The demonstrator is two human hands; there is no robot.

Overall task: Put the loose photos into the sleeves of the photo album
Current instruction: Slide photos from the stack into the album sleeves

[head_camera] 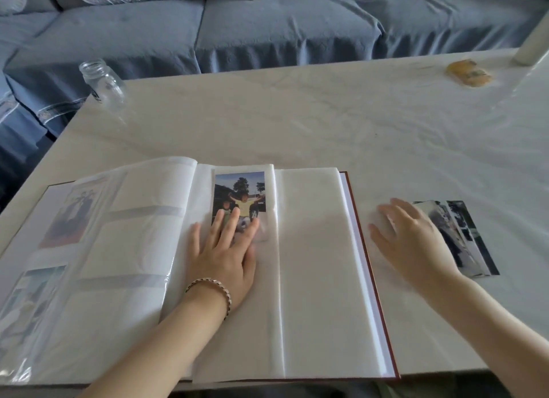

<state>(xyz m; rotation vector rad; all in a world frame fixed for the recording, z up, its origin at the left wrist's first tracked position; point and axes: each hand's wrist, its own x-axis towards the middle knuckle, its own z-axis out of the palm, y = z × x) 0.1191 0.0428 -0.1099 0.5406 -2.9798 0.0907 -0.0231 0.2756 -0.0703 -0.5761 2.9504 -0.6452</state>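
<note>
- Pressing flat with left hand (225,258), fingers straight, on photo (239,195) lying in a top sleeve of the open album (312,264).
- Hovering with right hand (407,240), open, blurred, gripping nothing, at the near edge of the stack (466,237) on the table (297,124).
- Best to smooth the photo fully home, pin the page, then slide off only the top of the stack.
- No readable writing or brand anywhere.

Right hand (407,240) is all smeary and covers the left side of the loose photos (463,237), so no clue how many. Left hand (225,255) hides the bottom of the sleeved photo (239,190). Album (312,279) runs off the lower left. Yellowish blob (468,72) upper right: can't tell what it is.
</note>
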